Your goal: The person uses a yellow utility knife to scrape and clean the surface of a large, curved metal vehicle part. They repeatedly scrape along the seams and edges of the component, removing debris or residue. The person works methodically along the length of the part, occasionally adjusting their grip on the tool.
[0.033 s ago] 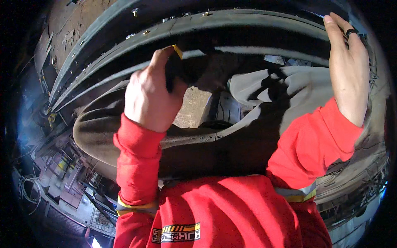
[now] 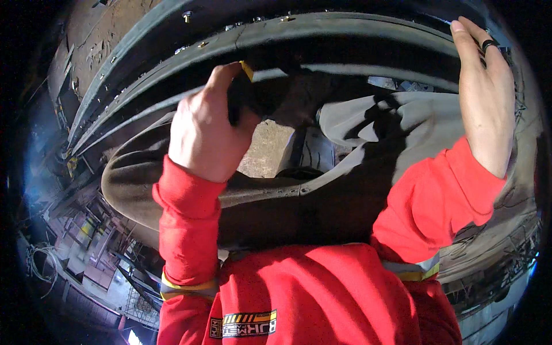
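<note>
My left hand (image 2: 202, 135) is closed round a dark object with a yellow edge (image 2: 246, 70), just in front of a long metal beam (image 2: 322, 33). Most of that object is in shadow or behind the hand, so its kind is unclear. On the far right, my right hand (image 2: 487, 100) is raised with its fingers stretched out, a black ring on one of them. Its fingertips are near the beam's right end, beside a thin bright line (image 2: 438, 19). Whether they touch the metal is hard to tell.
Several bolts (image 2: 187, 17) stick out along the metal flanges. My legs in grey-brown trousers (image 2: 420, 115) are bent beneath my arms, close to the beam. At the lower left lie a coil of pale cable (image 2: 43, 261) and cluttered metal parts.
My left hand has shifted slightly to the left, still holding the dark object. My right hand stays practically in place.
</note>
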{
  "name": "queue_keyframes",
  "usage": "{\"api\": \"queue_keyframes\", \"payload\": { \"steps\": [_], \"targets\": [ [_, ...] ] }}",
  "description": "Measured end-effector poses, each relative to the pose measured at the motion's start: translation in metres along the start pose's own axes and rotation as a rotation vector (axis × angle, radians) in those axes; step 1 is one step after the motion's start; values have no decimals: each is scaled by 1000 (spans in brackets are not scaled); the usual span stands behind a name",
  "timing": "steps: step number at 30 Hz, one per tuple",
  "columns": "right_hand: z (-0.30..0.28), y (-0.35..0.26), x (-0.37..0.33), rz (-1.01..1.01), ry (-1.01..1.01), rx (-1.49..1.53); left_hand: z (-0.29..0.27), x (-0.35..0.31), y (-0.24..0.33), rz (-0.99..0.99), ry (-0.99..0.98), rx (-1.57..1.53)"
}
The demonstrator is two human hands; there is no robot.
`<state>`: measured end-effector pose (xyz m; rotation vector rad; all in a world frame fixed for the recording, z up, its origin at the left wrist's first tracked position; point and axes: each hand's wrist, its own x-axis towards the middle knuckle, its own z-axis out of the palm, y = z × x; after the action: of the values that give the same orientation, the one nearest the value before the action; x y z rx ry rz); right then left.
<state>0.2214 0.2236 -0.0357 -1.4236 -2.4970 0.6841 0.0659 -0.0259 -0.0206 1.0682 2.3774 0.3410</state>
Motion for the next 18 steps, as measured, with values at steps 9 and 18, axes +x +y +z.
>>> {"api": "queue_keyframes", "payload": {
  "steps": [9,18],
  "targets": [
    [-4,19,6,-135,4,42,-14,14,1,-50,-147,73],
    [-4,-24,-12,-13,-144,927,-9,25,-5,134,-134,209]
  ]
}}
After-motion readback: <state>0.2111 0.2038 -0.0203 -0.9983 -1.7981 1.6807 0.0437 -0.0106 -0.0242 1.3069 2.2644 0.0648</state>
